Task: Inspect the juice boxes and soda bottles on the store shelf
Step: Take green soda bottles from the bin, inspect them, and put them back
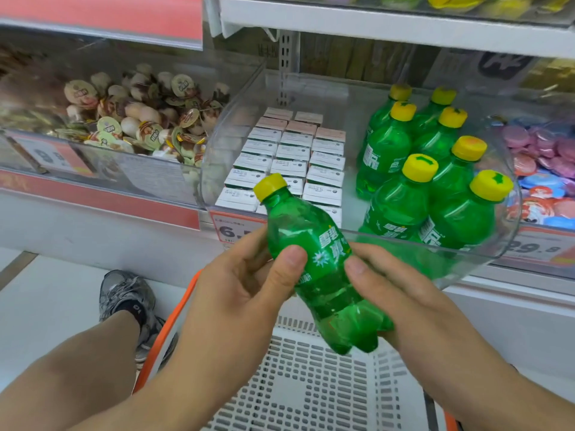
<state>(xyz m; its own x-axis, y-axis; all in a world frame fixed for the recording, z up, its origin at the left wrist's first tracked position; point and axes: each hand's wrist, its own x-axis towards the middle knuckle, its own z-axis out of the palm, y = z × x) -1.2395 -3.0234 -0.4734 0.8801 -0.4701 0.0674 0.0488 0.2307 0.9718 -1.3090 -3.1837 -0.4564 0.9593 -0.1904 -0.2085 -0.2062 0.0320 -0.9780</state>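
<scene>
A small green soda bottle (314,256) with a yellow cap is held tilted in front of the shelf, cap up and to the left. My left hand (249,281) grips its upper body, thumb across the label. My right hand (395,290) holds its lower half from the right. Behind it, a clear plastic bin (311,88) on the shelf holds several rows of white juice boxes (292,157) on the left and several green soda bottles (423,169) standing upright on the right.
A white shopping basket with an orange rim (311,384) sits below my hands. Left of the clear bin is a bin of small sealed cups (140,116); on the right are colourful round packs (541,169). Price tags (233,228) line the shelf edge. A shoe (127,293) stands on the floor.
</scene>
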